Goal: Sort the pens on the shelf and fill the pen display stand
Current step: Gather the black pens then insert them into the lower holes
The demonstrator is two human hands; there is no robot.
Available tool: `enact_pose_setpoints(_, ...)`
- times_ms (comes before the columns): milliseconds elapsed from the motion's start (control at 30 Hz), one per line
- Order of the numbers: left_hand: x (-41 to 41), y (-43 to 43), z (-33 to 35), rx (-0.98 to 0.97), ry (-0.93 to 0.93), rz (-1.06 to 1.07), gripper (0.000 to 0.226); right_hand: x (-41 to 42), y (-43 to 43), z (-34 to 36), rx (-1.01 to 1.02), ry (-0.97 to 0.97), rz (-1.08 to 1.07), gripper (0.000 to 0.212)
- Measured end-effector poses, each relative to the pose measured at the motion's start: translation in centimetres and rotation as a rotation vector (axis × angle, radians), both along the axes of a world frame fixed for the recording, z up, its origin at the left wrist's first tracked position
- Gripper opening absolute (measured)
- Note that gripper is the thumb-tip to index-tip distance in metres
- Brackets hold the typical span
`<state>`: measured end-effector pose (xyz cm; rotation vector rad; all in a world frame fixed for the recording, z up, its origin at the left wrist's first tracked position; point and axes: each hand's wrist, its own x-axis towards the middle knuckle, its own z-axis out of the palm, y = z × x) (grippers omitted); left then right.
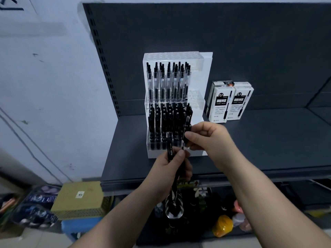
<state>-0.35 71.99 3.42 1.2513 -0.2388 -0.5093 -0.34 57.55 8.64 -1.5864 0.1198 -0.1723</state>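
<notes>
**One pen picked out, the stand's right side waiting**

The right hand [206, 138] pinches a single pen [186, 125], a slim clear plastic barrel with black fittings, between thumb and fingertips. It holds the pen upright just in front of the lower tier's right edge, likely so that it can drop straight into a hole. The left hand [172, 169] is clenched round a bundle of pens [174, 197], glossy black and clear barrels. They are gripped near their upper ends, so the rest hangs below the shelf edge. This looks like a ready supply from which the other hand draws one pen at a time.

Just behind both hands stands the pen display stand [207, 77], a stepped block of white and clear acrylic drilled with round holes. Its upper tier holds clear-barrelled pens with black tops and its lower tier holds all-black pens, so the two kinds are kept apart. The holes at the right of each tier show no pens, so the filling seems well on but unfinished.

The stand rests on a matt dark grey metal shelf [259, 144]. White cardboard pen boxes [231, 102] with black labels stand upright to its right, near the back panel.
</notes>
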Motion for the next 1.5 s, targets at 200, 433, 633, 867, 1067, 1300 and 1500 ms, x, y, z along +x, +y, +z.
enact_pose_setpoints(200,1.0,0.4,-0.2,0.030,0.049,0.170,0.023,1.9,-2.4,3.1,-0.142,-0.298,-0.419,0.020)
enact_pose_setpoints(433,1.3,1.2,-0.4,0.068,0.033,0.192,0.023,4.2,-1.4,0.2,-0.375,-0.286,-0.476,0.012)
enact_pose_setpoints(633,1.0,1.3,-0.6,0.140,0.015,0.175,0.025,4.5,-0.6,-3.7,-0.554,-0.169,-0.390,0.015)
enact_pose_setpoints(867,1.0,1.6,-0.7,0.131,0.039,0.065,0.009,3.7,-0.4,-2.8,-0.538,-0.107,-0.409,0.007)
enact_pose_setpoints(1067,1.0,1.1,-0.9,0.114,0.012,-0.080,0.017,-0.8,2.5,-1.6,-0.587,-0.060,-0.054,0.013)
enact_pose_setpoints(1300,1.5,1.8,-0.7,0.279,-0.249,0.188,0.012,0.0,0.1,0.8,-0.257,-0.190,-0.252,0.018)
enact_pose_setpoints(1500,5.5,4.8,-2.2,0.565,-0.521,0.645,0.029,2.6,-1.9,0.9,-0.423,-0.304,-0.478,0.006)
